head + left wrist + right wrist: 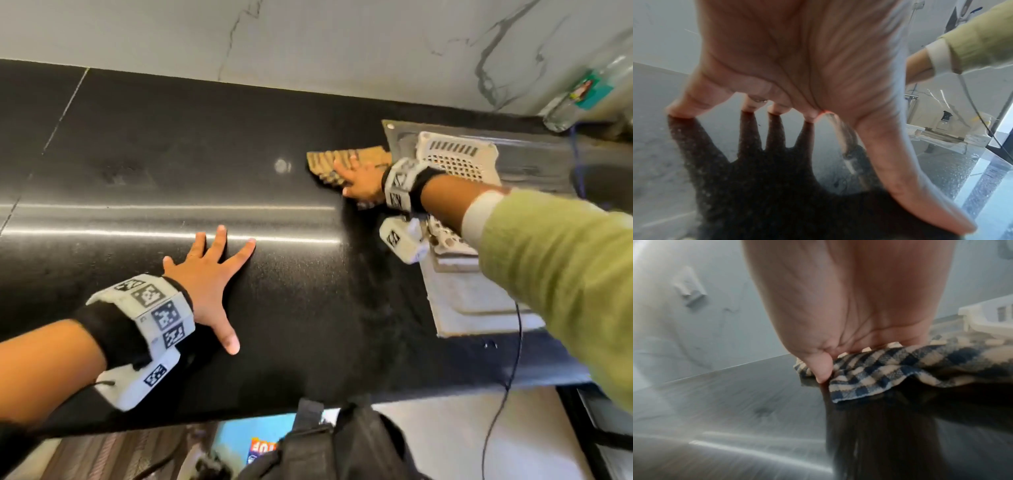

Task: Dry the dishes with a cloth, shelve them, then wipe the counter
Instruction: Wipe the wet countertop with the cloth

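The black stone counter [154,154] fills the head view. My left hand [214,270] lies flat on it near the front, fingers spread, holding nothing; the left wrist view shows its fingertips [680,108] touching the glossy counter [653,146]. Farther back and to the right, my right hand [359,183] presses a tan and blue checked cloth [329,164] down on the counter, beside the sink's left edge. In the right wrist view the palm of that hand [849,305] sits on the bunched cloth [890,369], thumb at its left edge.
A white perforated dish rack [455,157] stands on the steel drainboard [472,301] right of the cloth. A sink basin [603,185] and a plastic bottle [582,92] are at far right. A thin cable [507,394] hangs past the counter's front edge. A marble wall [308,34] backs the counter.
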`<state>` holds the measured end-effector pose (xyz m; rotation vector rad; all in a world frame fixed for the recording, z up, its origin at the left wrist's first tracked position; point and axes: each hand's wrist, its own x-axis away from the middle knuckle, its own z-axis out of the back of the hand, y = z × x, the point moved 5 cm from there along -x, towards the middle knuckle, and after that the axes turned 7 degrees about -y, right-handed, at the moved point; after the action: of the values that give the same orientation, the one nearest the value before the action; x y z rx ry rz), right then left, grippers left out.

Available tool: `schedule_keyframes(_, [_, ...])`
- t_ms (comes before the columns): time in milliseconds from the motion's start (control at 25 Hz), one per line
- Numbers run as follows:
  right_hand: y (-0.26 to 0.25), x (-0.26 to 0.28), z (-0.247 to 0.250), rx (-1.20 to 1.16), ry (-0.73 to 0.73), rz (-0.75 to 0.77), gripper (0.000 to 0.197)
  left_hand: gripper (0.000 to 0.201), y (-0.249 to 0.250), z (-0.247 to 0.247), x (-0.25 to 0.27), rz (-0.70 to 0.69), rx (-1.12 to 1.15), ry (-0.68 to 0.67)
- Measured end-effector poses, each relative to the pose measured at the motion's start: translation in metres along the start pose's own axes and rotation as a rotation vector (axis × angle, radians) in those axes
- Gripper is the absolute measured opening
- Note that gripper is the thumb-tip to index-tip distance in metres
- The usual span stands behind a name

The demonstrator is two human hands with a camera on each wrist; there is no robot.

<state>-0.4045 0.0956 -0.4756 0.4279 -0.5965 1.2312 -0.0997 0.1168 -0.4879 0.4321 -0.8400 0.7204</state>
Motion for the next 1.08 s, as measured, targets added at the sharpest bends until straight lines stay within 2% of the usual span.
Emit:
schedule_keyframes(120, [-0.016,0.070,-0.078,0.174,-0.036,0.123,0.058,0.155,0.000,-0.001,0.002,-0.019,-0.015,0.043])
schedule_keyframes(240, [-0.013,0.149,-0.151,-0.009,0.005,0.161,0.084,0.154,0.000,0.000,0.005,-0.026,-0.027,0.065])
schedule_keyframes(320, [-0.008,0.197,-0.187,-0.032,-0.015,0.127,0.091,0.153,0.001,0.001,0.006,-0.033,-0.046,0.071])
schedule_keyframes(440, [-0.010,0.253,-0.217,-0.140,-0.029,0.082,0.094,0.152,0.003,0.002,0.007,-0.038,-0.063,0.065])
schedule_keyframes(600, [-0.021,0.284,-0.238,-0.091,-0.033,0.109,0.084,0.153,0.005,0.004,0.006,-0.018,-0.095,0.051])
schedule_keyframes(680, [-0.021,0.292,-0.239,-0.138,-0.019,0.155,0.072,0.151,0.009,0.007,0.008,-0.006,-0.121,0.041])
schedule_keyframes(760, [-0.017,0.295,-0.218,-0.327,0.031,0.205,0.066,0.146,0.013,0.013,0.009,0.011,-0.151,0.039])
schedule_keyframes(880, [-0.003,0.286,-0.166,-0.846,0.220,0.188,0.061,0.125,0.022,0.034,0.012,-0.011,-0.228,0.080])
schedule_keyframes(960, [-0.004,0.273,-0.138,-1.202,0.228,0.217,0.058,0.111,0.032,0.051,0.016,-0.073,-0.254,0.143])
schedule_keyframes(1080, [-0.011,0.253,-0.103,-1.566,0.261,0.265,0.052,0.107,0.050,0.075,0.026,-0.263,-0.124,0.305])
